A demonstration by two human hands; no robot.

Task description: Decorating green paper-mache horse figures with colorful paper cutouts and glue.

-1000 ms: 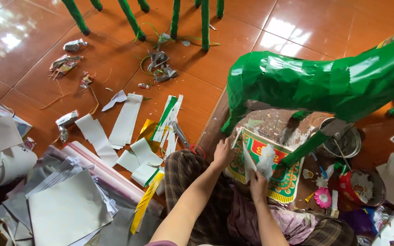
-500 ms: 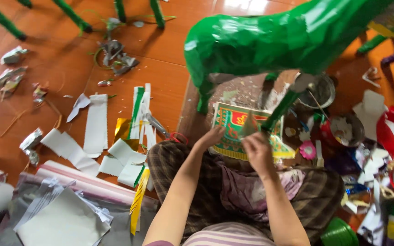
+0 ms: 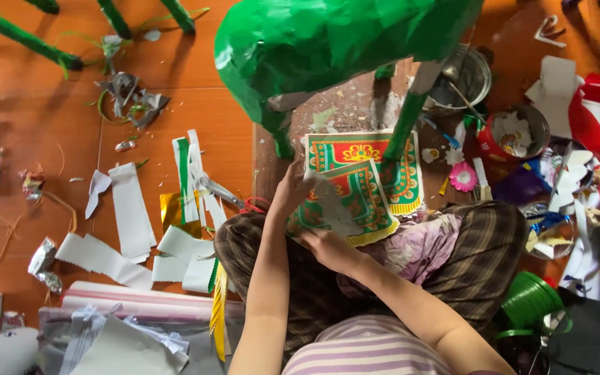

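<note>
Two hands hold one sheet of patterned paper (image 3: 345, 201) over the person's lap. It is red and green with a yellow fringe along one edge. It is tilted, with one corner up near the left hand (image 3: 293, 191). The left hand is at the top left edge of the sheet, and its fingers are closed on that edge. The right hand (image 3: 328, 246) is at the low edge of the sheet. Its fingers are curled under the paper, so they are partly hidden, but they look closed on it.

Just behind it, a second patterned sheet (image 3: 355, 151) lies flat on a wooden board (image 3: 345, 111). A big green paper animal (image 3: 328, 42) stands over the board, and one of its thin green legs (image 3: 401, 128) comes down onto the flat sheet.

White paper strips (image 3: 130, 208) lie on the orange tiled floor (image 3: 175, 104), on the left side. Scissors with red handles (image 3: 234, 198) lie near them, close to the person's knee. A shiny gold paper piece (image 3: 171, 208) sits by the strips.

On the right side, a metal bowl (image 3: 467, 76) sits near the board. A round tin with white scraps (image 3: 515, 132) is beside it. A green roll (image 3: 529, 298) lies by the person's leg.
</note>
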